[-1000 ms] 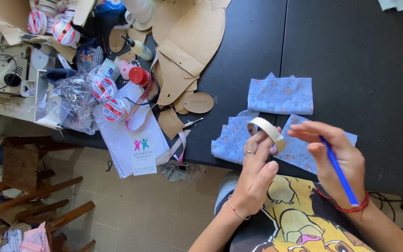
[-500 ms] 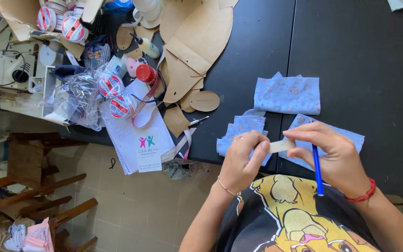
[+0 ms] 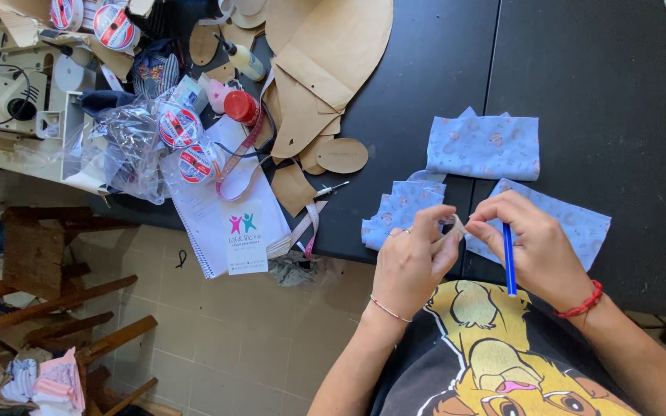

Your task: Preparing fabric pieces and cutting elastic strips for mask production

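A black table (image 3: 595, 62) carries three pale blue fabric pieces (image 3: 484, 146) at its four o'clock edge. Brown paper patterns (image 3: 325, 54) spread toward twelve o'clock, while a spiral notebook (image 3: 221, 223) overhangs the edge at nine o'clock, beside bagged ribbon spools (image 3: 179, 127).

— Where is there free room on the worktop (image 3: 595, 85)?

— The far right stretch is bare black surface, open beyond the blue fabric pieces (image 3: 484, 145). A strip between those pieces and the brown paper patterns (image 3: 325, 69) is also open, with only a small oval cutout (image 3: 341, 155) at its left edge.

— And the left?

— Crowded: tape rolls in a plastic bag (image 3: 136, 150), a red-capped bottle (image 3: 241, 107), a spiral notebook (image 3: 229, 212) overhanging the edge, and ribbon trailing off it. A sewing machine (image 3: 9, 96) blocks the far left.

— Near the hands (image 3: 414, 262)?

— Fabric pieces lie just beyond them on both sides.
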